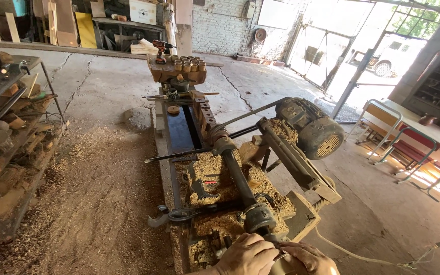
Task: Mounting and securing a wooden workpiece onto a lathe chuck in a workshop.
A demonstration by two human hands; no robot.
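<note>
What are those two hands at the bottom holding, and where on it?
Both the left hand and the right hand clasp a pale rounded piece at the lathe's near end; what it is cannot be told.

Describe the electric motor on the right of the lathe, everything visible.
The electric motor is a dark, grimy metal cylinder with a ribbed casing and a slotted fan cover facing the camera. It sits tilted on a sawdust-covered hinged bracket beside the lathe bed. A drive belt runs from it toward the headstock. No hand touches it.

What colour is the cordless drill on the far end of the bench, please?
The drill is red and black, seen in the head view.
</note>
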